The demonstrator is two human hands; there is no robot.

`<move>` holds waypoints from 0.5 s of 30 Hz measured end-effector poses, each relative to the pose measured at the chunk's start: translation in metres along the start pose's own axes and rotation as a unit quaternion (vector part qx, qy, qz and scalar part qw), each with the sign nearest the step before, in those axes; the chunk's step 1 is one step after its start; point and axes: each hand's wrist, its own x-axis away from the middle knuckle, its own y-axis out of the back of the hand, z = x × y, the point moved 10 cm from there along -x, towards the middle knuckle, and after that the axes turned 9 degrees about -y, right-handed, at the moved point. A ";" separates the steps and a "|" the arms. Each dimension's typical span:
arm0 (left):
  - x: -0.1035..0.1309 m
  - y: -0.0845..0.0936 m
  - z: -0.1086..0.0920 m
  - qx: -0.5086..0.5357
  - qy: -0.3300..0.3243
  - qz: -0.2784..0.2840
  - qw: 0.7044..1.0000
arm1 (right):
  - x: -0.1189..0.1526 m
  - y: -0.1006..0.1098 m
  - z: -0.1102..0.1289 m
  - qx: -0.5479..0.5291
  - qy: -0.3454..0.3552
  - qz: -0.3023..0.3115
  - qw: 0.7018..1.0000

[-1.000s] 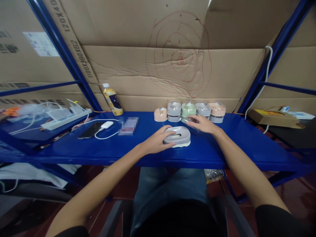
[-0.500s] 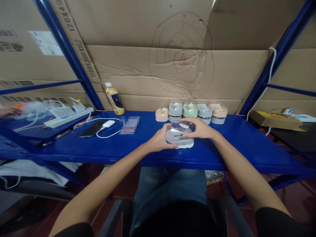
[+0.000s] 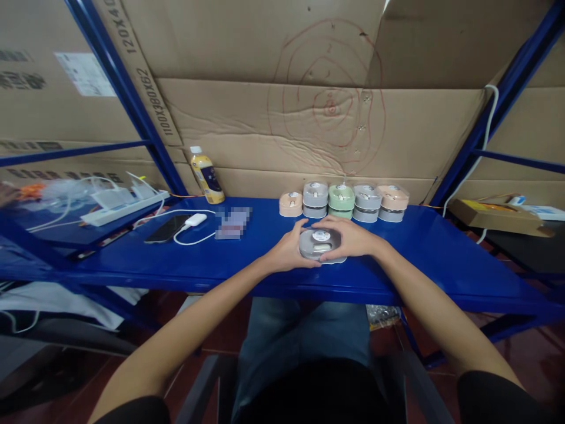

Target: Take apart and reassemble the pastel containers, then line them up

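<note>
At the front of the blue shelf, a grey rounded plastic box (image 3: 321, 247) with a shiny clear top and a white round label sits between my hands. My left hand (image 3: 286, 250) wraps its left side, thumb along the near edge. From the right, my right hand (image 3: 353, 237) curls over the far edge, its thumb at the near side. A pale rim shows under the box at lower right. Behind my hands stand similar boxes in a row: a single peach box (image 3: 291, 205), then taller grey (image 3: 315, 199), green (image 3: 341, 200), grey (image 3: 367, 202) and peach (image 3: 392, 203) ones.
A yellow bottle (image 3: 206, 176) stands at the back left of the blue shelf (image 3: 265, 277). Before it lie a phone (image 3: 165, 228), a white charger (image 3: 195, 220) with cable, and a blurred-out item (image 3: 233, 224). A power strip (image 3: 126, 209) is further left, an open carton (image 3: 498, 218) right.
The box between my hands has turned or tilted, so its label moved from the upper right to the middle of the top. It looks lower now. Both hands stay around it.
</note>
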 end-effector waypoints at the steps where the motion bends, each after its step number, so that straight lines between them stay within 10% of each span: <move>1: 0.000 0.001 0.001 -0.005 0.004 0.000 1.000 | 0.000 0.000 0.001 0.002 0.003 0.000 1.000; 15: -0.008 0.005 -0.005 -0.032 0.008 0.023 0.999 | 0.001 -0.003 -0.003 0.020 0.004 0.000 1.000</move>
